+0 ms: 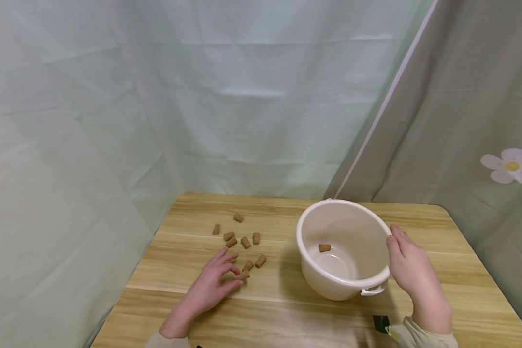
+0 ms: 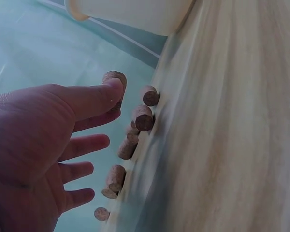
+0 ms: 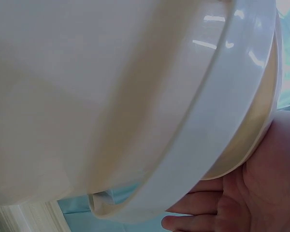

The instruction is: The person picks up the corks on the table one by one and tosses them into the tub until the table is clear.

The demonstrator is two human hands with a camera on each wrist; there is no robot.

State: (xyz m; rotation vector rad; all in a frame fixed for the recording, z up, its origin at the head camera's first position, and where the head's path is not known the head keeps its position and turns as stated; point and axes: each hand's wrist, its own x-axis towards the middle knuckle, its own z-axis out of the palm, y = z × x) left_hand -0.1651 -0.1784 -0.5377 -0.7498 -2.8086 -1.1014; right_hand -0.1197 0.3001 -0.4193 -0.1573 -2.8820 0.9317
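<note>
My left hand [image 1: 213, 285] pinches a cork [image 2: 114, 77] between thumb and index finger, the other fingers spread apart. In the left wrist view this cork stands higher than the ones beyond it. Near that hand, several more corks [image 1: 245, 242] lie scattered on the wooden table [image 1: 269, 319]. To the right is a white plastic bucket [image 1: 330, 285], its mouth facing up, with one cork [image 1: 324, 247] inside near the bottom. My right hand [image 1: 413, 266] holds the bucket's right rim, and the right wrist view shows its fingers [image 3: 198, 202] partly hidden behind the rim.
A small white lug [image 1: 372, 291] juts from the bucket's near side. Close to my right sleeve a black patch [image 1: 381, 323] shows on the table. Pale curtains [image 1: 261, 106] hang behind the table and along both sides.
</note>
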